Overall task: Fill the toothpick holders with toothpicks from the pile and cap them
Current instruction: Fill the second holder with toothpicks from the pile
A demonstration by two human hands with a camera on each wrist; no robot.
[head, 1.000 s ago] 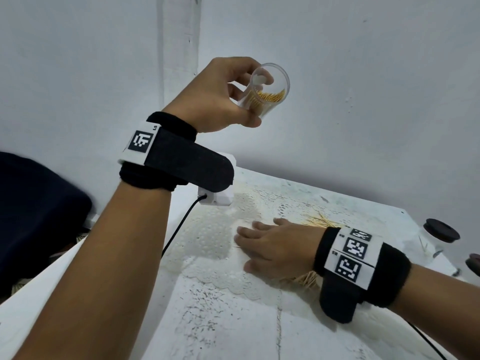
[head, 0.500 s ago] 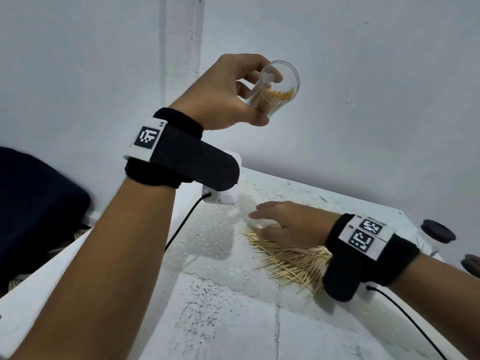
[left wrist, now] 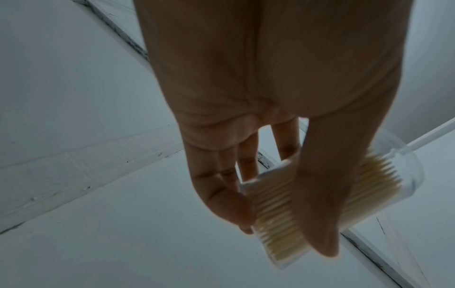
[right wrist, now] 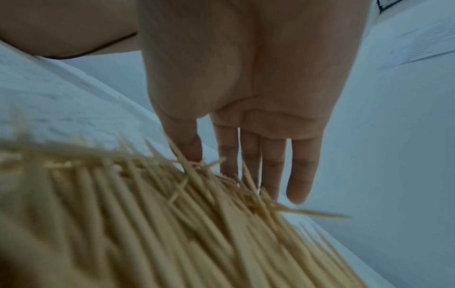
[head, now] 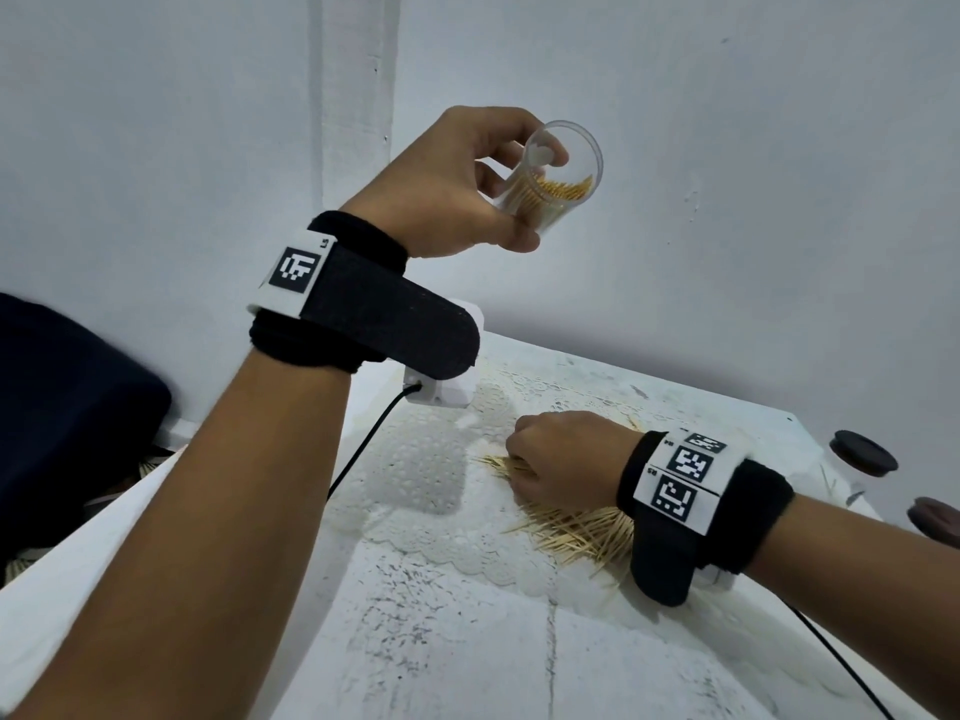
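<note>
My left hand [head: 535, 197] is raised in front of the wall and grips a clear toothpick holder [head: 571, 194], tilted with its open mouth toward me and partly filled with toothpicks. The left wrist view shows that holder [left wrist: 369, 187] between thumb and fingers of the left hand [left wrist: 285, 233]. Down on the table, my right hand [head: 519, 459] sits knuckles-up on the far end of the toothpick pile [head: 576, 527]. In the right wrist view the right hand [right wrist: 216, 165] has thumb and fingertips closed on toothpicks at the edge of the pile [right wrist: 172, 224].
A white table [head: 441, 641] with a lace mat [head: 426, 459] stands against a white wall. Two dark caps [head: 862, 452] [head: 940, 517] on clear holders show at the right edge. A dark blue object [head: 67, 407] lies left of the table. Black cables [head: 363, 449] run from both wrists.
My right hand lay flat on the pile, lifted and slid back, and now its fingers curl onto the toothpicks. The left hand with the holder has risen slightly to the right.
</note>
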